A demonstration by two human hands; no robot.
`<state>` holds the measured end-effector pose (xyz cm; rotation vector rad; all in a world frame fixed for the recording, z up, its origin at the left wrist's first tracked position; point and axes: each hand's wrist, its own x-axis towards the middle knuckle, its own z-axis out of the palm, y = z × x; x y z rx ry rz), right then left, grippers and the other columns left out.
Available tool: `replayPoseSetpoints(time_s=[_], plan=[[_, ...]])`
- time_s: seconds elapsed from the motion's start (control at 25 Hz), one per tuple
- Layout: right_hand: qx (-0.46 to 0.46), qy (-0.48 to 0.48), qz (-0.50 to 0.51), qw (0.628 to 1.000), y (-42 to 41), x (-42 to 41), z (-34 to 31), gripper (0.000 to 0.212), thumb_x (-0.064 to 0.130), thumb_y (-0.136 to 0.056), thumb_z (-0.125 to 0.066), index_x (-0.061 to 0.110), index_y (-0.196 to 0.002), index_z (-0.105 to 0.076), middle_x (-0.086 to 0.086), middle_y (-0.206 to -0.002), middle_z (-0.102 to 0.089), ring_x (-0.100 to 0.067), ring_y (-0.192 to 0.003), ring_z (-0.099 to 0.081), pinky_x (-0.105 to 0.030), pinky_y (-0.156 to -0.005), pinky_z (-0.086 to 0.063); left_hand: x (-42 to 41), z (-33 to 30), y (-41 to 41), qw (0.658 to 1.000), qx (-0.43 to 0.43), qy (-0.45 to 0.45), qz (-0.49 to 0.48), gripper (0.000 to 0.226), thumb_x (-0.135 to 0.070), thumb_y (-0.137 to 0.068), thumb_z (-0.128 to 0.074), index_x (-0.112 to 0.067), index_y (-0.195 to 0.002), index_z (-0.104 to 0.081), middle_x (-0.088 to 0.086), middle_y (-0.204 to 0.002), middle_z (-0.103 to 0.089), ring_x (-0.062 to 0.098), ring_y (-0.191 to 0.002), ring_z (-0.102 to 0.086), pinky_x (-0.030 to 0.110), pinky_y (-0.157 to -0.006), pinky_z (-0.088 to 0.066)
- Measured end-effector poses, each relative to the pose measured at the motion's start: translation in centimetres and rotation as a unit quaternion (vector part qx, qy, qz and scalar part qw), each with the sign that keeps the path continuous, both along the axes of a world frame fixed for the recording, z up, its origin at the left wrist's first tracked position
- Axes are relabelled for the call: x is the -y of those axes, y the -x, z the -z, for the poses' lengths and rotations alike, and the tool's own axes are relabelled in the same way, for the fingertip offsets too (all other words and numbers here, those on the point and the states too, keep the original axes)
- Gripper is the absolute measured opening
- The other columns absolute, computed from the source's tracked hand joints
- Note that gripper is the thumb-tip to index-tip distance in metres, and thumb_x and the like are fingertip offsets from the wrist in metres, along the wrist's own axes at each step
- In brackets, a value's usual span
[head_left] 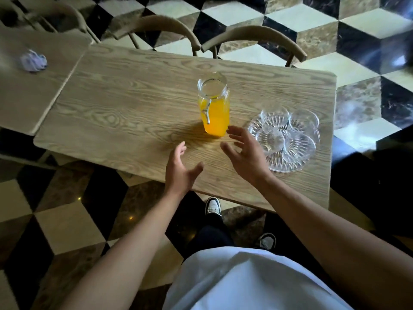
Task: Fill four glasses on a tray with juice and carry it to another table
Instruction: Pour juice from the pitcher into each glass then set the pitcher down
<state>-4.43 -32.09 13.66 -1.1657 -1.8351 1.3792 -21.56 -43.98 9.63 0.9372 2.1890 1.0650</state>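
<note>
Looking down, we see a wooden counter (pixel 134 104) running across the middle of the frame. A glass jug (pixel 213 106) stands upright near its centre, about two-thirds full of orange juice, with its handle turned toward the lower left. To the right of the jug, near the counter's right end, lies a clear cut-glass tray (pixel 285 139); on it we make out clear glasses (pixel 274 118), though the glass-on-glass blur keeps us from counting them with certainty. They look empty.

Our left hand (pixel 181 168) hangs over the counter's near edge, below and left of the jug, its grip apart with fingers spread and nothing in it. Our right hand (pixel 245 151) sits just lower right of the jug, between the jug and the tray; its grip is also apart, fingers splayed, with the fingertips (pixel 231 130) close by the jug's base but not closing on it.

At the upper left a second counter (pixel 26 101) butts against the first and carries a crumpled bluish wad (pixel 33 60). Two curved chair backs (pixel 252 36) stand along the far side. The floor (pixel 335 30) is a black, cream and brown cube pattern.
</note>
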Motion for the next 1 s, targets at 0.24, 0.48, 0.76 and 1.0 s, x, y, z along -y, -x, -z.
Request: replayPoseSetpoints(time_s=[0.24,0.48,0.76,1.0], plan=[[-0.026,0.001,0.087,0.996,7.1,-3.1,-0.1,0.044,0.037,-0.093,-0.066,0.013,-0.13,-0.063,-0.002,-0.124,-0.071,-0.01,-0.118,-0.066,-0.034,-0.101,-0.053,-8.9,0.8,8.9,0.992,0.055,0.038,0.105,0.114,-0.064,-0.053,-0.079,-0.013,-0.151,-0.049,0.011,-0.148,-0.06,0.02,-0.138,-0.056,0.031,-0.113,-0.043],[-0.058,0.051,0.133,0.988,10.1,-3.6,0.3,0.019,0.031,-0.097,-0.064,0.018,-0.105,-0.076,0.003,-0.101,-0.079,-0.01,-0.098,-0.073,-0.029,-0.087,-0.055,-15.8,1.7,11.5,0.966,0.074,0.046,0.245,0.113,-0.049,-0.056,-0.091,-0.021,-0.154,-0.044,0.003,-0.152,-0.057,0.013,-0.141,-0.052,0.031,-0.118,-0.042],[-0.104,0.079,0.16,0.978,11.2,-4.3,0.4,0.024,0.015,-0.1,-0.061,-0.002,-0.095,-0.077,-0.006,-0.086,-0.077,-0.001,-0.078,-0.065,-0.018,-0.075,-0.047,-19.4,3.1,11.4,0.946,0.097,0.05,0.304,0.097,-0.044,-0.061,-0.093,-0.023,-0.145,-0.049,-0.004,-0.129,-0.071,0.011,-0.116,-0.069,0.026,-0.099,-0.054],[-0.152,0.108,0.165,0.969,11.5,-4.5,0.3,0.022,0.013,-0.098,-0.062,-0.004,-0.094,-0.075,-0.006,-0.084,-0.073,0.001,-0.076,-0.061,-0.017,-0.074,-0.045,-21.6,4.2,12.5,0.923,0.073,0.092,0.365,0.084,-0.013,-0.072,-0.096,-0.008,-0.143,-0.051,-0.014,-0.112,-0.062,-0.021,-0.086,-0.059,0.0,-0.08,-0.041]])
